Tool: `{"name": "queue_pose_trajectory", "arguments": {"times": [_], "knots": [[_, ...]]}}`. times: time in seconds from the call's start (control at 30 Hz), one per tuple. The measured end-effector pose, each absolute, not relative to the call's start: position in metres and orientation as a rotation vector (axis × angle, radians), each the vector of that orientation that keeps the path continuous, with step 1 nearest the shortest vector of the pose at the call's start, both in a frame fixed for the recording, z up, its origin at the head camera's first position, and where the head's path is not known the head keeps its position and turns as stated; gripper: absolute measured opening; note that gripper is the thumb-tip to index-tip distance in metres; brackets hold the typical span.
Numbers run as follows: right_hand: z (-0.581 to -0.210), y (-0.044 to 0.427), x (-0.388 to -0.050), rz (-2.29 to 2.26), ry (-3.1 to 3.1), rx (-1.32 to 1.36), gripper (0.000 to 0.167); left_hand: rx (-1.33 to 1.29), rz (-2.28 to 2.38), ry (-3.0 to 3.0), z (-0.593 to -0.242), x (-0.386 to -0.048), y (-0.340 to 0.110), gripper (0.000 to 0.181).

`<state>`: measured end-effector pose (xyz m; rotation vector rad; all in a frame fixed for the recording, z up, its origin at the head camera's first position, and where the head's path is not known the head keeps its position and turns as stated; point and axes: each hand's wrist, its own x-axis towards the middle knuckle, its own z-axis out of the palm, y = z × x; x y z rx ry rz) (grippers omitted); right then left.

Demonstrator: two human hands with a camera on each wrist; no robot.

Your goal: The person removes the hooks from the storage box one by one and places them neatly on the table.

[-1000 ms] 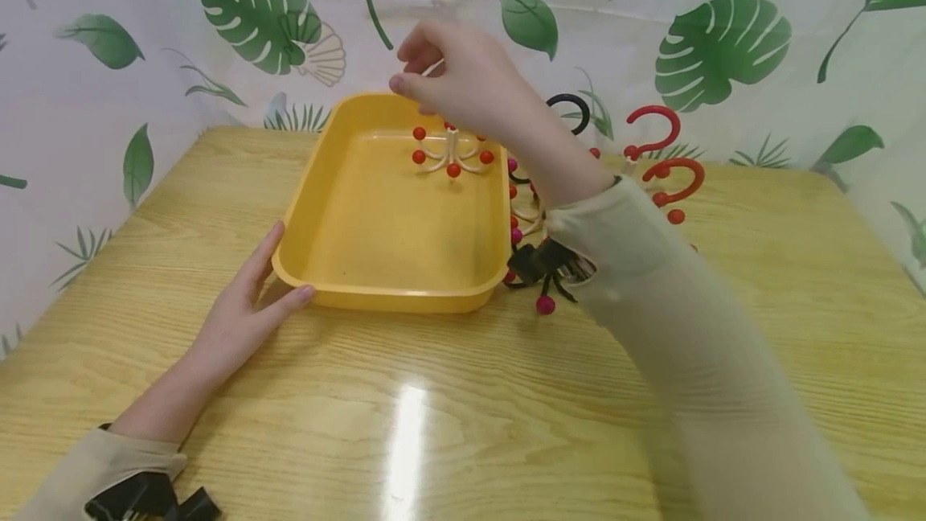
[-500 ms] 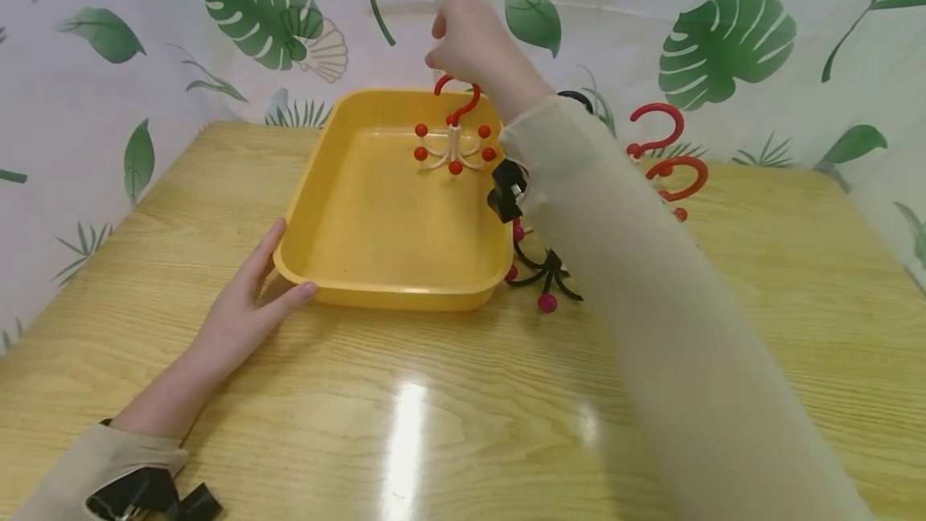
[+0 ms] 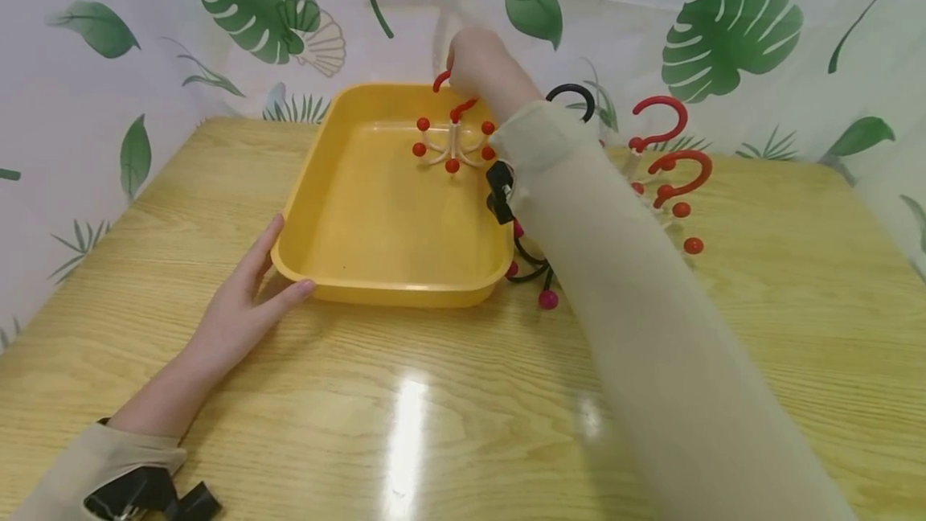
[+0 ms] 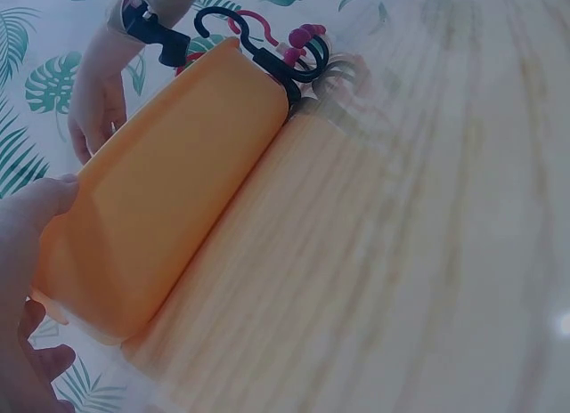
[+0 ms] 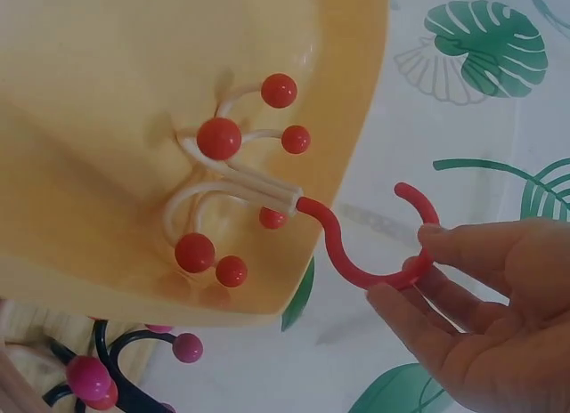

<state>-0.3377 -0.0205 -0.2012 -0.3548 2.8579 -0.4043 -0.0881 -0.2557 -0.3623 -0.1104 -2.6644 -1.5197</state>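
My right hand (image 3: 481, 63) pinches the red hook of a cream hook hanger (image 3: 453, 143) between thumb and fingers. Its curved prongs, tipped with red balls, stand inside the yellow tray (image 3: 391, 290) at the far right corner. In the right wrist view the hanger's red hook (image 5: 337, 253) rises past the tray's rim, with fingertips around its bend. My left hand (image 3: 235, 312) lies at the tray's near left corner. Its thumb (image 4: 53, 195) rests on the rim, and its straight index finger lies along the left side.
Right of the tray stand more hook hangers: a black one with a black hook (image 3: 575, 91) and pink balls, partly behind my right sleeve, and cream ones with red hooks (image 3: 669, 115). The wooden table (image 3: 325, 408) meets a leaf-patterned backdrop (image 3: 405, 14) behind.
My right hand first moved up and right off the hanger, whose red hook came into view, then came down onto that hook. The left hand and tray have stayed in place.
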Motion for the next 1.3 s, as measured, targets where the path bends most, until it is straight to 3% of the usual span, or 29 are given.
{"name": "queue_pose_trajectory", "arguments": {"times": [0.27, 0.7, 1.3], "knots": [[-0.199, -0.020, -0.334, -0.443, 2.865, -0.355, 0.026, -0.099, -1.516, -2.673, -0.362, -0.088, -0.255, 0.086], [-0.176, -0.032, -0.307, -0.294, 2.969, -0.598, 0.029, -0.079, -1.507, -2.686, -0.362, -0.086, -0.255, 0.084], [-0.136, 0.004, -0.199, -0.324, 3.069, -1.213, 0.021, -0.073, -1.514, -2.676, -0.365, -0.083, -0.256, 0.084]]}}
